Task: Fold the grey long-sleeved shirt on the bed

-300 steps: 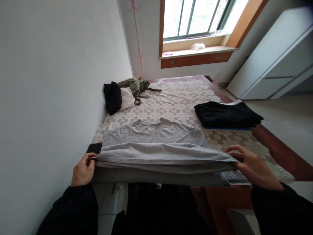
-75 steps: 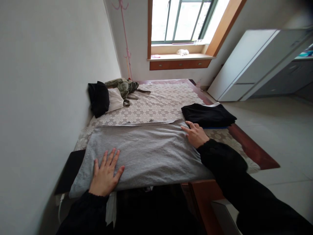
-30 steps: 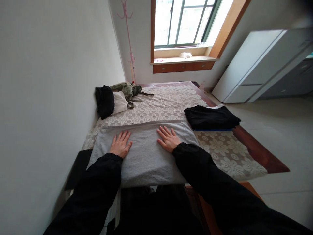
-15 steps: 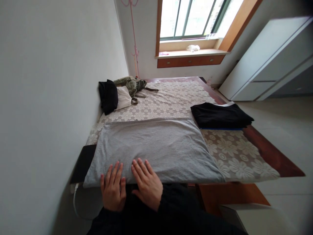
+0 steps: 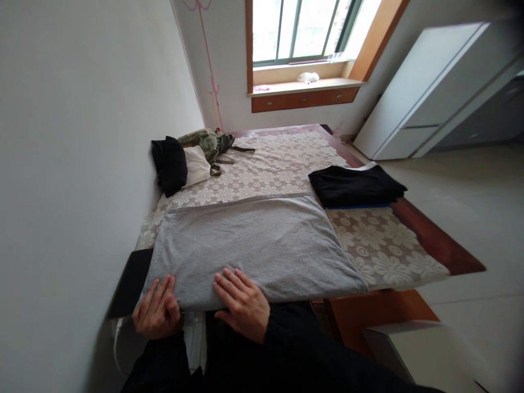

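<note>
A grey folded garment (image 5: 249, 240) lies flat across the near end of the table, its kind not clear from the folds. My left hand (image 5: 158, 311) rests at its near left corner, fingers stretched over the cloth and the thumb bent in. Farther right, my right hand (image 5: 243, 303) lies flat on the near edge with its fingers extended. Beneath the garment is a patterned lace tablecloth (image 5: 380, 240). A stack of folded black clothing (image 5: 352, 185) sits just beyond the garment's right side.
Against the wall at the back left are a black cloth (image 5: 168, 166), a cream cloth (image 5: 197, 165) and a green camouflage backpack (image 5: 210, 144). A white cable (image 5: 117, 341) hangs at the near left. Below the table's front right is a pale box (image 5: 426, 349). A window (image 5: 298, 30) is behind.
My left hand has slid left to the garment's corner. The right hand stays on the near edge. The whole view has shifted slightly, with things appearing farther left.
</note>
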Demonstrator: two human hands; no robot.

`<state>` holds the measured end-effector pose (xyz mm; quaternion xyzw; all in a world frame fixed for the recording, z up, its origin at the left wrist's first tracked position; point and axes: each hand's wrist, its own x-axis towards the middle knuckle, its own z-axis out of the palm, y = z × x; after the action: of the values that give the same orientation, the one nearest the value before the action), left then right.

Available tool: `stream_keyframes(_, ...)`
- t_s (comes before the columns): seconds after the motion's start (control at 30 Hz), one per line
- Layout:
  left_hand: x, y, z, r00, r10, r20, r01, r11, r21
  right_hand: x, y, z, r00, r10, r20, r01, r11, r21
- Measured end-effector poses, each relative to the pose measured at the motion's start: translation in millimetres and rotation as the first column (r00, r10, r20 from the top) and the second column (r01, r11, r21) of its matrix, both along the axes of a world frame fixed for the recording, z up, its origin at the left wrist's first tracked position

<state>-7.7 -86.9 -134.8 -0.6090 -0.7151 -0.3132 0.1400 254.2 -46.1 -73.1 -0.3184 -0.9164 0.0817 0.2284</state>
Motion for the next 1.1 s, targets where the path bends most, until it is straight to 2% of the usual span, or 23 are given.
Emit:
stream_keyframes(0.1,-7.7,7.0,-9.9,0.998,0.001,-0.06,0.008,0.989,0.146,68.0,4.2,8.9,0.982,-0.166,0.095,0.162,0.986,0.042)
stream_keyframes(0.17,-11.0,10.6,-14.2,0.997,-0.01,-0.081,0.025,0.981,0.195,114.2,4.3,15.4,0.955,-0.229,0.186,0.218,0.973,0.08)
stream_keyframes(0.3,-13.0,7.8,-17.7,0.997,-0.03,-0.069,0.041,0.986,0.163,193.3,-0.4,21.9,0.901,-0.31,0.303,0.273,0.949,0.159)
stream_keyframes(0.43,-6.2,-2.6,-5.8,0.997,-0.06,-0.04,0.064,0.992,0.109,237.8,-6.2,25.9,0.859,-0.394,0.328,0.348,0.918,0.19)
stream_keyframes(0.5,4.6,-6.5,9.5,0.998,-0.057,-0.01,0.058,0.997,0.049,241.0,-9.6,31.7,0.856,-0.391,0.337,0.352,0.92,0.174)
stream_keyframes(0.57,22.7,-7.5,29.2,0.999,-0.046,0.017,0.047,0.998,-0.048,230.3,-12.9,39.9,0.865,-0.367,0.342,0.34,0.93,0.137)
stream_keyframes(0.67,63.0,-0.6,57.4,0.997,-0.07,0.04,0.078,0.968,-0.238,193.6,-11.4,51.5,0.895,-0.311,0.319,0.304,0.95,0.073)
stream_keyframes(0.7,78.3,4.5,64.6,0.993,-0.115,0.038,0.121,0.945,-0.304,178.8,-7.8,54.1,0.905,-0.296,0.305,0.293,0.954,0.056)
stream_keyframes(0.8,119.9,26.6,76.6,0.961,-0.275,0.025,0.259,0.867,-0.426,139.0,12.5,55.9,0.901,-0.335,0.275,0.339,0.94,0.033)
stream_keyframes(0.87,136.3,42.2,78.3,0.946,-0.323,0.003,0.291,0.847,-0.445,124.0,29.2,51.8,0.855,-0.431,0.29,0.439,0.898,0.04)
stream_keyframes(0.97,135.7,56.3,75.1,0.934,-0.355,-0.037,0.303,0.845,-0.441,128.0,46.9,40.0,0.766,-0.547,0.338,0.553,0.829,0.087)
stream_keyframes(1.03,119.3,57.9,70.4,0.938,-0.342,-0.059,0.286,0.859,-0.425,147.3,50.1,31.2,0.732,-0.58,0.358,0.576,0.807,0.132)
stream_keyframes(1.1,95.1,55.8,64.8,0.956,-0.282,-0.076,0.231,0.89,-0.392,174.1,48.2,23.4,0.697,-0.622,0.356,0.602,0.778,0.181)
